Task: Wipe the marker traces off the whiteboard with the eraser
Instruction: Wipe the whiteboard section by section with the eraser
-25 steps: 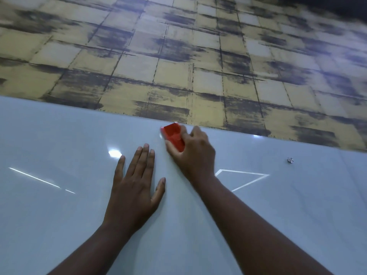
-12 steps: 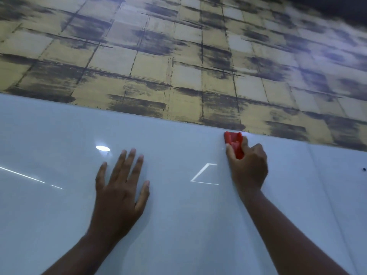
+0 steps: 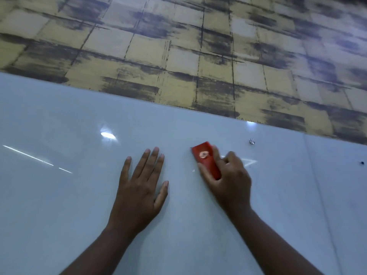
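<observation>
- A person's right hand (image 3: 228, 175) grips a red eraser (image 3: 206, 161) and holds it against a glossy whiteboard (image 3: 59, 205), thumb along the eraser's left edge and fingers curled over its right side.
- The eraser is tilted, its upper end leaning left, with a small round pale mark on its red back; its lower end is hidden under the hand.
- The left hand (image 3: 141, 187) lies flat on the whiteboard just to the left of the eraser hand, fingers straight and slightly spread, thumb out to the right, holding nothing; a strip of bare board lies between the two hands.
- Thin white lines (image 3: 251, 162) forming an angular shape show beside the right hand's knuckles, partly covered by that hand; whether they are marker or reflected light cannot be told.
- A small silver stud (image 3: 251, 141) sits on the board above and to the right of the right hand, apart from the eraser.
- Far to the right of that hand, a tiny dark spot (image 3: 362, 162) shows near the picture's edge.
- Bright reflections (image 3: 108, 134) gleam on the board above and to the left of the left hand, with long light streaks farther left.
- Beyond both hands' fingertips, past the whiteboard's top edge, runs a wall (image 3: 178, 56) patterned in yellow squares with dark smudges.
</observation>
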The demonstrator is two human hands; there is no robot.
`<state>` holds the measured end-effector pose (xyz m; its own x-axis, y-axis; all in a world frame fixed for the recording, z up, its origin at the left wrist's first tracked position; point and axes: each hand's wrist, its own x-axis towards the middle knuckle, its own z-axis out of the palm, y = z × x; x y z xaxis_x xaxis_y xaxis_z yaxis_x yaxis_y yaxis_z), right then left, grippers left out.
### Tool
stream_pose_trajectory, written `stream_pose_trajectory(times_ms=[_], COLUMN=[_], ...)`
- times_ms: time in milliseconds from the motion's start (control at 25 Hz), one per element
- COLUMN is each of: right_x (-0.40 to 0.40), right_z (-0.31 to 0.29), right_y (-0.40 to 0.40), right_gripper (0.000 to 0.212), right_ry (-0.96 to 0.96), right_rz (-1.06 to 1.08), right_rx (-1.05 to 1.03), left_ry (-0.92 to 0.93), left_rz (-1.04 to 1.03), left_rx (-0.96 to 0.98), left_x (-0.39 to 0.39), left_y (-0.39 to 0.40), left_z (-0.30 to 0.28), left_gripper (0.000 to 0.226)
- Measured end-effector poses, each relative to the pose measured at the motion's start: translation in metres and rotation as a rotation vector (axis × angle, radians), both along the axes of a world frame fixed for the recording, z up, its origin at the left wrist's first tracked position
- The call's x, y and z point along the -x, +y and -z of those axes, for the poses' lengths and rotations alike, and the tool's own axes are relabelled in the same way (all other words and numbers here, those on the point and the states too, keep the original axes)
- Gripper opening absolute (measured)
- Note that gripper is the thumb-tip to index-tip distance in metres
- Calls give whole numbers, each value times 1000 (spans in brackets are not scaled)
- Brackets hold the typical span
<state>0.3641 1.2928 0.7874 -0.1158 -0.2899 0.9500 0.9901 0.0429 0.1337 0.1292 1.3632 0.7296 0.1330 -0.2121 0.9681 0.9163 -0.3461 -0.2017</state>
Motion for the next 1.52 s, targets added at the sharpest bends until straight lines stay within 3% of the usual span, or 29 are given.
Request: stream_pose_trajectory(times_ms=[120, 320, 560, 800, 880, 1080, 1200, 1280, 1520], right_x=[-43, -27, 61, 59, 41, -23, -23, -3, 41], right_z=[-6, -3, 11, -9, -23, -36, -19, 3, 90], right_y=[-8, -6, 11, 10, 6, -4, -5, -2, -1], right_gripper=[61, 61, 66, 70, 66, 62, 63, 64, 60], right_ry=[260, 344, -143, -243, -153, 328, 439, 399, -112], right_rz=[-86, -186, -106, -54, -39, -112, -142, -165, -59], right_rx=[-24, -24, 61, 42, 5, -43, -53, -55, 61], left_ry=[-24, -21, -22, 7, 14, 10, -10, -25, 6], left_rz=[14, 27, 0, 19, 36, 52, 49, 57, 42], left_rx=[21, 59, 85, 94, 82, 59, 69, 76, 115], left_x=[-1, -2, -3, 3, 5, 3, 1, -2, -3], left_y=[-1, -3, -3, -2, -2, -1, -3, -5, -8], left_z=[3, 5, 7, 14, 15, 19, 23, 26, 55], left_gripper=[68, 69, 71, 70, 70, 70, 69, 69, 73])
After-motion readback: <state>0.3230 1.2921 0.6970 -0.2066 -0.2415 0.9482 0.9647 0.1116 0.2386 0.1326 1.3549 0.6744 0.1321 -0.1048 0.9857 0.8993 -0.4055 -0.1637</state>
